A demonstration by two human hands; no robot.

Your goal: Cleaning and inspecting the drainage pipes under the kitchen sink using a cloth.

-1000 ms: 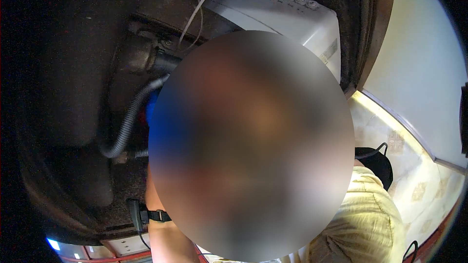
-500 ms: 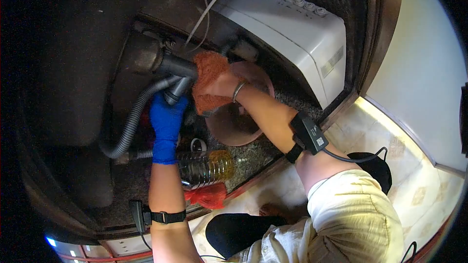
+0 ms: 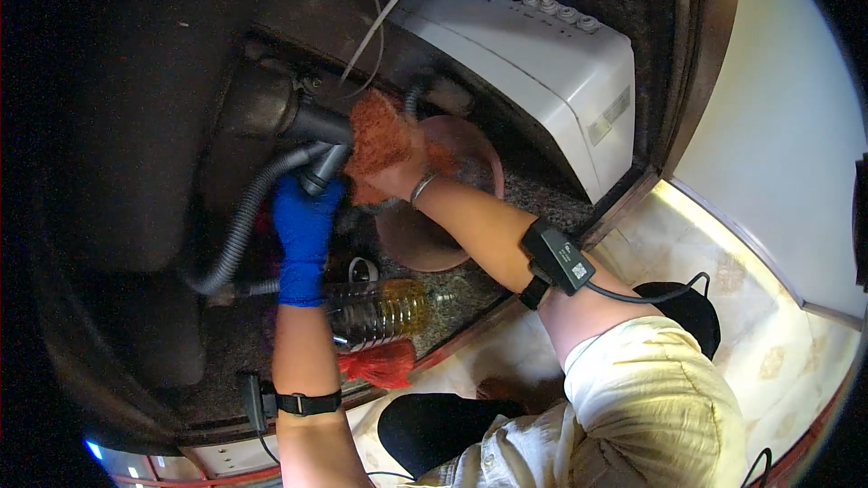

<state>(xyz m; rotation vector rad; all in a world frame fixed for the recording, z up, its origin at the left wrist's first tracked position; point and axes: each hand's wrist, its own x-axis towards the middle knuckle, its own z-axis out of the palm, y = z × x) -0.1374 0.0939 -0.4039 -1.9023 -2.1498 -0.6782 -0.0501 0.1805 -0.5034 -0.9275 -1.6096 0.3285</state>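
Blue glove (image 3: 300, 248) on the left hand (image 3: 309, 203), up against the lower end of a short grey branch (image 3: 325, 163) angled down from a thicker grey pipe (image 3: 318, 123); fingers mostly out of sight there, so hard to make out whether wrapped tight around it or only resting against it. Bare right hand (image 3: 405, 170), slightly blurred, clamped on a bunched orange-brown cloth (image 3: 375, 136), with the cloth right at the right-hand end of the pipe. Both hands near each other but apart, branch and cloth between. On the right wrist, a silvery bracelet (image 3: 422, 187); on each forearm, a black strapped device — one on the right forearm (image 3: 559, 258), one on the left (image 3: 254, 402). Left of the glove, a ribbed grey hose (image 3: 244, 226) in a long downward curve from the pipe joint. Beneath the right wrist, a pinkish-brown basin (image 3: 420, 239) on the speckled floor of a dark cabinet. Lower down, beside the left forearm, a clear ribbed bottle (image 3: 375, 309) on its side, yellowish toward the neck, with a white ring (image 3: 363, 269) just above and a crumpled red bag (image 3: 378, 364) just below. Upper right, a white boxy appliance (image 3: 515, 50) — pale cables (image 3: 389, 11) looping from its top edge.
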